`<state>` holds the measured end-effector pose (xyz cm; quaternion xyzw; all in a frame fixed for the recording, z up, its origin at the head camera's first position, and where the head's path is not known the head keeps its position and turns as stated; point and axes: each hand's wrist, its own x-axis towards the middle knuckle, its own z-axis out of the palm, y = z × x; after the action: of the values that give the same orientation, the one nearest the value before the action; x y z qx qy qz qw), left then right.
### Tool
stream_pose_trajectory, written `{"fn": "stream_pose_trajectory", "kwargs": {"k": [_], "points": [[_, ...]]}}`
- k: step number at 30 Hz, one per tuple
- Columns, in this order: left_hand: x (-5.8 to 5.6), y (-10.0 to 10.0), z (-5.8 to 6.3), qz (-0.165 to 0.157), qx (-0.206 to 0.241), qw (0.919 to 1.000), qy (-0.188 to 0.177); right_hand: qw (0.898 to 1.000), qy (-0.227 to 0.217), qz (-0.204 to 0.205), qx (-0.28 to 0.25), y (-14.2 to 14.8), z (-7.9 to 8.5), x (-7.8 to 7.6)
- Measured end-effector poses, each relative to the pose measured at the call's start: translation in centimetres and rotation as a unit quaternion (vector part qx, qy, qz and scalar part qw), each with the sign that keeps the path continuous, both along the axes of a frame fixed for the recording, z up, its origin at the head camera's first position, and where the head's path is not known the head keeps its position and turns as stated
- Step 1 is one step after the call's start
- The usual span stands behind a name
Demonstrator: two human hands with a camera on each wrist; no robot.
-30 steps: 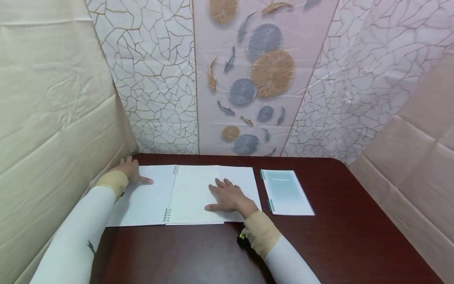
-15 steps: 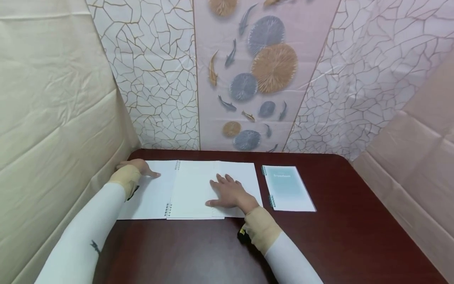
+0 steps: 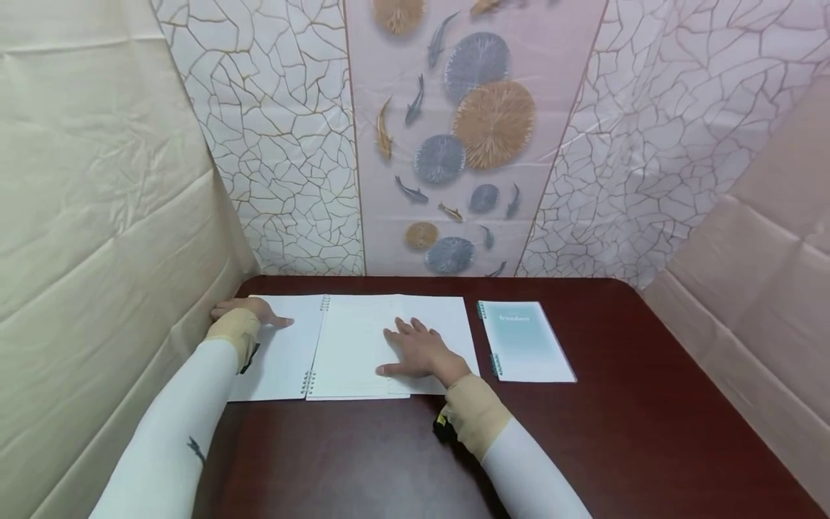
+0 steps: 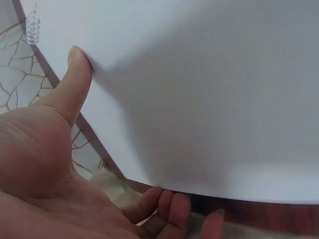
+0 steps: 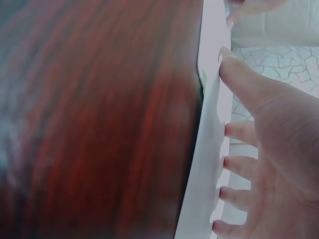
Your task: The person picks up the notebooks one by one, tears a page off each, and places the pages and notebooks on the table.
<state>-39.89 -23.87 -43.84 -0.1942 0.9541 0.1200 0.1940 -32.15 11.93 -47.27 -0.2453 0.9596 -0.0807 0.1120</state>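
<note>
An open spiral-bound notebook with blank white pages lies on the dark red table. My left hand rests on the far left corner of its left page. The thumb lies on the paper and the fingers sit at the page's edge. My right hand lies flat on the right page, with its fingers spread. Neither hand holds anything.
A small closed notebook with a teal cover lies just right of the open one. Sheet-covered walls close off the table on the left, back and right. A small black and yellow device sits under my right wrist.
My left forearm has swung inward over the left page while the hand stays at the far corner. The right hand has not moved on the right page.
</note>
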Motion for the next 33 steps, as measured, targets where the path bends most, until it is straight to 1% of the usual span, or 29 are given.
{"fn": "stream_pose_trajectory", "kwargs": {"k": [3,5,6,8,10,13,17,18,19,20,21,23,25,26,27,28,30,33], "points": [[1.0,-0.1,0.1,-0.004,-0.004,0.9999,0.012,1.0,-0.006,0.001,-0.001,-0.2,-0.3,0.1],[1.5,-0.3,0.3,0.006,0.007,0.9996,0.026,1.0,-0.008,0.001,-0.002,-0.3,-0.4,0.1],[1.5,-0.4,0.4,0.011,0.015,0.9993,0.033,1.0,-0.008,0.001,-0.002,-0.3,-0.4,0.2],[1.5,-0.5,1.1,0.005,0.019,0.9991,0.039,1.0,-0.005,0.001,-0.002,-0.3,-0.2,0.2],[1.4,-0.6,2.2,-0.021,0.005,0.9991,0.036,1.0,-0.004,0.0,-0.004,-0.2,0.0,0.1],[1.2,-0.8,4.5,-0.084,-0.029,0.996,0.009,1.0,-0.005,0.0,-0.005,0.0,0.2,0.0],[1.4,-1.1,7.5,-0.155,-0.039,0.9866,-0.034,1.0,-0.008,0.003,-0.005,0.1,0.3,-0.2],[1.5,-1.3,8.1,-0.171,-0.036,0.9839,-0.037,1.0,-0.009,0.004,-0.005,0.1,0.3,-0.2],[1.6,-1.4,8.6,-0.195,-0.042,0.9791,-0.039,1.0,-0.009,0.004,-0.003,0.1,0.3,-0.3],[1.9,-1.5,9.2,-0.211,-0.04,0.976,-0.038,1.0,-0.009,0.006,-0.002,0.1,0.3,-0.3],[2.1,-1.7,9.6,-0.214,-0.028,0.9756,-0.039,1.0,-0.009,0.007,-0.002,0.1,0.3,-0.3],[2.5,-2.1,10.5,-0.207,0.005,0.9774,-0.042,1.0,-0.009,0.009,-0.003,0.1,0.3,-0.3],[3.0,-2.3,11.4,-0.18,0.053,0.9811,-0.046,1.0,-0.009,0.009,-0.007,0.1,0.2,-0.3],[3.2,-2.4,11.8,-0.165,0.079,0.9817,-0.052,1.0,-0.009,0.01,-0.009,0.0,0.2,-0.2],[3.5,-2.4,12.2,-0.161,0.101,0.98,-0.059,1.0,-0.01,0.009,-0.012,0.0,0.1,-0.2],[3.6,-2.4,12.6,-0.165,0.108,0.9784,-0.062,1.0,-0.011,0.008,-0.014,0.0,0.1,-0.2],[3.9,-2.3,13.2,-0.19,0.115,0.9727,-0.068,1.0,-0.013,0.008,-0.017,0.0,0.2,-0.2],[4.1,-1.8,13.9,-0.24,0.123,0.9605,-0.068,1.0,-0.014,0.009,-0.016,0.0,0.2,-0.2]]}}
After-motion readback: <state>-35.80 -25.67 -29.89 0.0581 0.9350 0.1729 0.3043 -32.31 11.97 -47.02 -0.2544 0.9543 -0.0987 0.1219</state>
